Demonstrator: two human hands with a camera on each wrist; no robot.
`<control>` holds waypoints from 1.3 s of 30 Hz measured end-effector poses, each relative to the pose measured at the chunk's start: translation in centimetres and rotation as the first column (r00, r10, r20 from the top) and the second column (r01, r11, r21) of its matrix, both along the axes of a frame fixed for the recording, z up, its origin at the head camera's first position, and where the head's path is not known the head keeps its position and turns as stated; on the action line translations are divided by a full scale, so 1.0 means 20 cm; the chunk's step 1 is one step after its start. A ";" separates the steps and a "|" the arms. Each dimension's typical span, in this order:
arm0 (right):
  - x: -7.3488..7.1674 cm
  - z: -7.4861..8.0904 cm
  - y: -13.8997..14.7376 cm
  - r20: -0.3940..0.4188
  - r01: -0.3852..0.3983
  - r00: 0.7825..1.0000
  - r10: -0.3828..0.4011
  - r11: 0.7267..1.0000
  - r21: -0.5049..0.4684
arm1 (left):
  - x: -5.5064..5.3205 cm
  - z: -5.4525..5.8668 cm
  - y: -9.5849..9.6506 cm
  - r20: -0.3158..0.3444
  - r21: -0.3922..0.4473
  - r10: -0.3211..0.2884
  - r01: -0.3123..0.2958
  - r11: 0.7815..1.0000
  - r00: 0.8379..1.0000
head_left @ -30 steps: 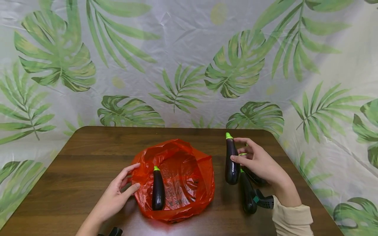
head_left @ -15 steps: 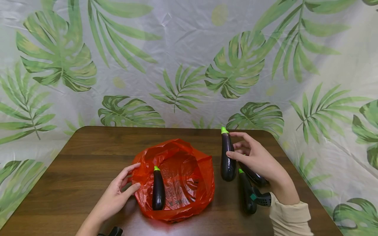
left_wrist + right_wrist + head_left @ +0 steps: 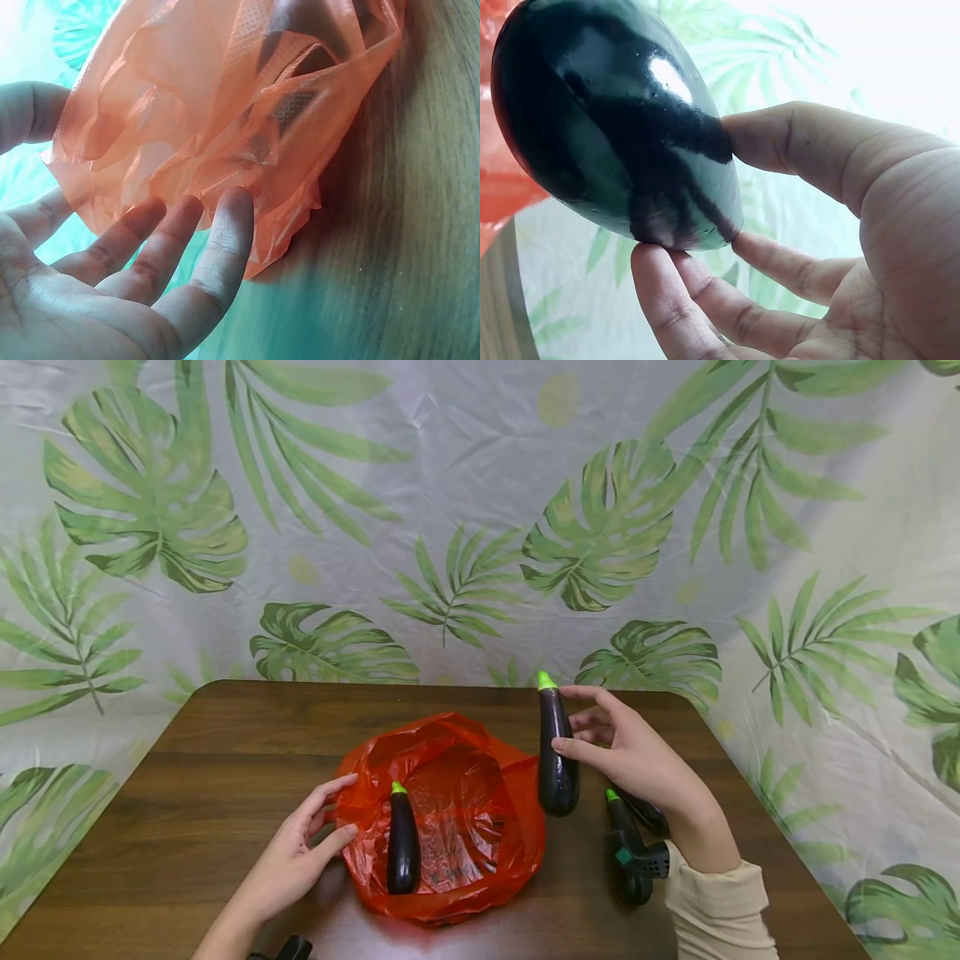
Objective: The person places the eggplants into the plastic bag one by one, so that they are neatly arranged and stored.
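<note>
A dark purple eggplant (image 3: 557, 760) with a bright green cap is pinched upright between the thumb and fingers of my right hand (image 3: 637, 752). It hangs just beyond the right rim of a red plastic bag (image 3: 442, 907). The right wrist view shows its glossy rounded end (image 3: 615, 127) up close. Inside the spread-mouthed bag lies another eggplant (image 3: 402, 847). My left hand (image 3: 296, 856) touches the bag's left side with loosely spread fingers; in the left wrist view its fingertips (image 3: 234, 202) rest against the thin plastic (image 3: 172, 90).
Two more eggplants lie right of the bag: one (image 3: 617, 817) partly covered by the right wrist's black camera (image 3: 645, 860), the other (image 3: 649, 814) partly behind the right hand. The brown wooden table (image 3: 187, 810) meets a leaf-patterned curtain (image 3: 480, 485) at its back edge.
My right hand has carried its eggplant leftward and slightly up, from above the other eggplants toward the bag's right rim. The left hand and the bag have stayed in place.
</note>
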State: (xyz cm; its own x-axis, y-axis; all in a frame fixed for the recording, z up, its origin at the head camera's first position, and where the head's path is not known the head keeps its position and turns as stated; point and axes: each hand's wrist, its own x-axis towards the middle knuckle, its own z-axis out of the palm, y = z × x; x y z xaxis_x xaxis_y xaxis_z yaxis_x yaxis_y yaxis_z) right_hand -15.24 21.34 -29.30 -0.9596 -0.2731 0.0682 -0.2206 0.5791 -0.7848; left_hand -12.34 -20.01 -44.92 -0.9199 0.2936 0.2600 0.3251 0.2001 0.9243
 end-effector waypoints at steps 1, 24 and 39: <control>0.00 0.00 -0.01 0.003 -0.004 1.000 0.004 1.000 -0.007 | 0.00 0.00 0.00 0.002 0.000 0.000 0.000 1.000 1.000; -0.05 -0.03 -0.32 0.036 -0.135 0.990 0.137 0.990 -0.046 | 0.00 0.00 0.00 0.011 0.012 -0.009 0.009 1.000 1.000; -0.07 -0.10 -0.49 0.079 -0.178 0.981 0.178 0.984 -0.014 | 0.00 0.00 0.00 -0.010 0.005 -0.006 0.006 1.000 1.000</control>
State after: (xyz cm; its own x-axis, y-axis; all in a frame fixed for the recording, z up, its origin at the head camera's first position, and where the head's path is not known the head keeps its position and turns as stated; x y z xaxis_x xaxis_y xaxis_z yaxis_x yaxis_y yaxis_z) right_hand -16.62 11.44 -31.30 -0.8982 -0.4396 -0.0040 -0.2564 0.5311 -0.8076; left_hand -12.40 -20.04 -44.98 -0.9157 0.2973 0.2703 0.3350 0.1935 0.9221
